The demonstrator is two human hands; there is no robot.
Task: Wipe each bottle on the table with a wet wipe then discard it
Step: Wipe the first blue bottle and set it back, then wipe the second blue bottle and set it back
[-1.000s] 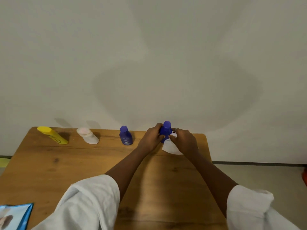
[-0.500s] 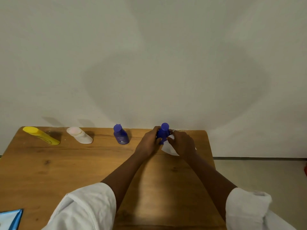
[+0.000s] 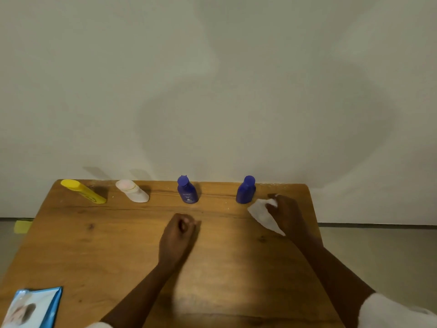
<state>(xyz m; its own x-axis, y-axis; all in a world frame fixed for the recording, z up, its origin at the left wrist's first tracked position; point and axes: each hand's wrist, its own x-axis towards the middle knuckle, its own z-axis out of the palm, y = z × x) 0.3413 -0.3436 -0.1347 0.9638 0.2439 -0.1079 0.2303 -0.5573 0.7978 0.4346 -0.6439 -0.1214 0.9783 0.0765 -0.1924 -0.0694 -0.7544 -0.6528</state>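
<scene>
Along the far edge of the wooden table (image 3: 118, 245) stand a yellow bottle (image 3: 83, 191), a white bottle with a pink top (image 3: 132, 191) and two blue bottles, one in the middle (image 3: 187, 190) and one further right (image 3: 246, 190). My right hand (image 3: 285, 213) is just right of the right-hand blue bottle and grips a white wet wipe (image 3: 261, 214) that trails down onto the table. My left hand (image 3: 178, 235) hovers over the table's middle with its fingers curled in and nothing in it.
A blue pack of wipes (image 3: 33, 308) lies at the table's near left corner. A wall rises directly behind the table. Grey floor shows to the right, and a yellow scrap (image 3: 22, 227) lies on the floor at the left.
Both hands have let go of the right-hand blue bottle, which now stands alone. My left hand pulled back toward the table's middle; my right hand moved right with the wipe.
</scene>
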